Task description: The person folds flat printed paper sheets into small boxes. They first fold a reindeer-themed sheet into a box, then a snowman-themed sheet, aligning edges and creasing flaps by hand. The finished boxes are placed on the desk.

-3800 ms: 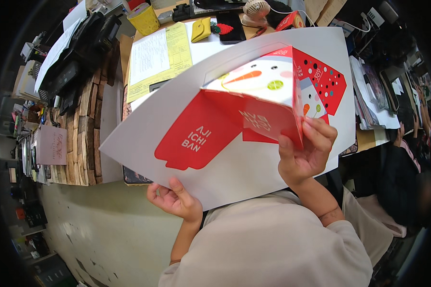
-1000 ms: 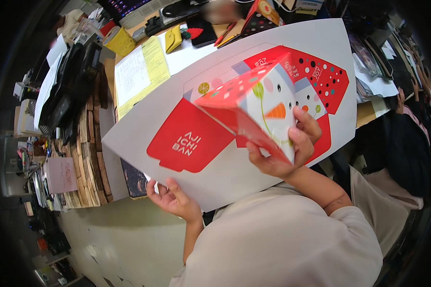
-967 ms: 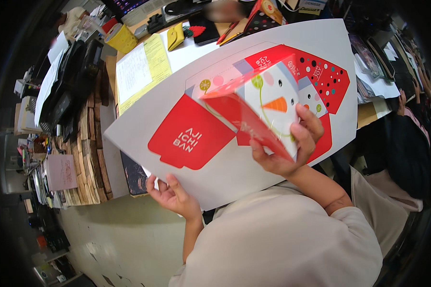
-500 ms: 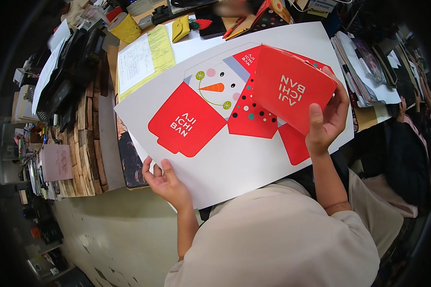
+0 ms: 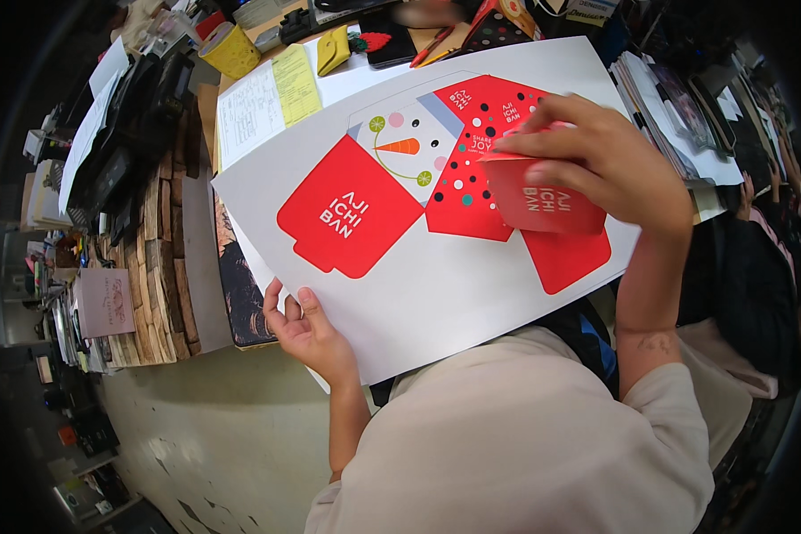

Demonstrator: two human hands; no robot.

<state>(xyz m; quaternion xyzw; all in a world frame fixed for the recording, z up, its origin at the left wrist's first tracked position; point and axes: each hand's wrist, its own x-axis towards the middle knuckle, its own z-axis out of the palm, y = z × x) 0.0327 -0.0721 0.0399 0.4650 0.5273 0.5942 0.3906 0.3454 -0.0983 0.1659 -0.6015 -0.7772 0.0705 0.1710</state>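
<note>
A large white sheet point(image 5: 400, 303) printed with a flat red box template and a snowman face lies tilted across the desk edge in front of me. My left hand point(image 5: 313, 336) grips its near left edge, thumb on top and fingers at the edge. Over the right part of the print, my right hand point(image 5: 601, 156) holds a small folded red carton point(image 5: 543, 209) by its upper edge, fingers in front and behind. The carton hides part of the dotted red panel and the red flap below it. White lettering shows on its side facing me.
Beyond the sheet lie a yellow pouch point(image 5: 333, 50), a dark phone point(image 5: 392, 47), pens and a handwritten paper point(image 5: 249, 116). A yellow basket point(image 5: 230, 51) stands at the far left. Paper stacks point(image 5: 659, 116) flank the right side; a stone-patterned block point(image 5: 156, 276) is at the left.
My right hand has gone from beneath the carton's right side to gripping it from above. The carton has turned and dropped lower, uncovering more dotted print. My left hand stays put.
</note>
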